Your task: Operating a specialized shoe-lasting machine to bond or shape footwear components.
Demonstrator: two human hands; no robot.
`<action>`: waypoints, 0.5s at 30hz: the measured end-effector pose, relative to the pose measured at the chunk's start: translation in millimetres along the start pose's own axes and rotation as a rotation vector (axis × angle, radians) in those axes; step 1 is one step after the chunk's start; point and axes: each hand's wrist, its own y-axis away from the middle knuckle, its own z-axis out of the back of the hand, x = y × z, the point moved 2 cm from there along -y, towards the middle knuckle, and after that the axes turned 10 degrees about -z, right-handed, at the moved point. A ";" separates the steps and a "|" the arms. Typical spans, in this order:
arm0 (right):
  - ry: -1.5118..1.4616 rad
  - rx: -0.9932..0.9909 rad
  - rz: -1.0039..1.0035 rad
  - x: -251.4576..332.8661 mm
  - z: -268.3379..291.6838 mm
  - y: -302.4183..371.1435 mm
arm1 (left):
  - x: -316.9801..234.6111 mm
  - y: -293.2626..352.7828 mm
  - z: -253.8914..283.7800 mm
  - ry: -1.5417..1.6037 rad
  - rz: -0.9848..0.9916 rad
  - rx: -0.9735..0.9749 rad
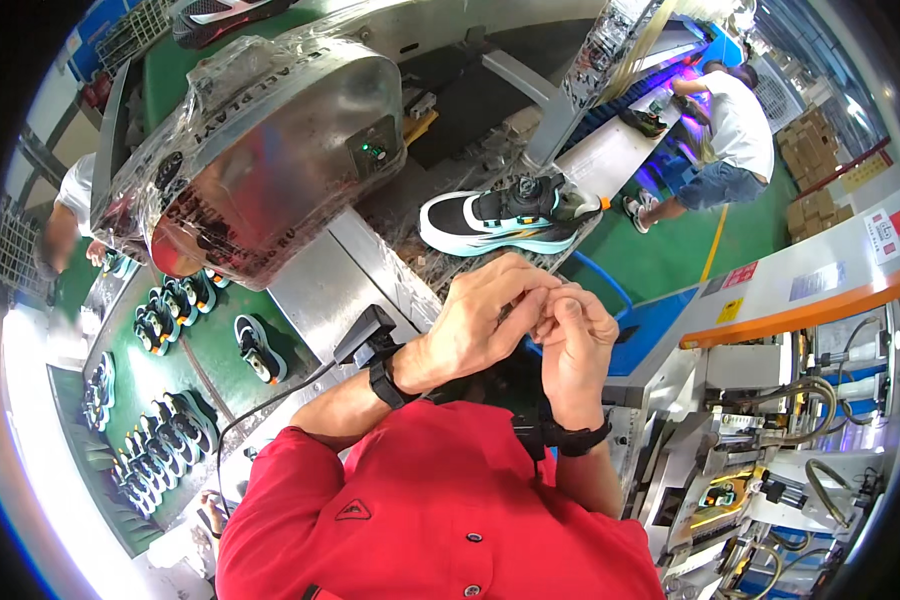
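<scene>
My left hand [482, 318] and my right hand [576, 345] meet in front of my chest, fingertips pinched together. Whatever may be between the fingers is too small or too hidden to name. Just beyond them a black and white sneaker [505, 215] with a pale turquoise sole lies on a plastic-wrapped ledge, its toe to the left. Neither hand touches the shoe. A dark strap circles each wrist, and a black device with a cable sits beside the left one.
A plastic-wrapped metal housing [270, 150] stands at the left front. Several sneakers [165, 445] stand in rows on a green surface, lower left. Machinery with hoses [770, 480] fills the right side. A person in a white shirt [735, 130] works at a bench, far right; another person is far left.
</scene>
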 end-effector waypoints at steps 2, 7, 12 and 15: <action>0.098 0.011 0.024 7.1 2.9 -2.9 | 4.0 -0.6 0.8 0.002 0.001 0.025; 0.362 0.021 0.019 22.7 -0.2 -5.7 | 11.3 1.3 2.6 -0.023 -0.044 0.042; 0.590 0.136 -0.148 15.3 -6.6 -3.8 | 19.7 12.0 -1.6 0.327 0.454 0.020; 0.595 0.038 -0.089 24.5 -0.4 -13.1 | 25.5 13.4 -5.2 0.621 0.606 -0.167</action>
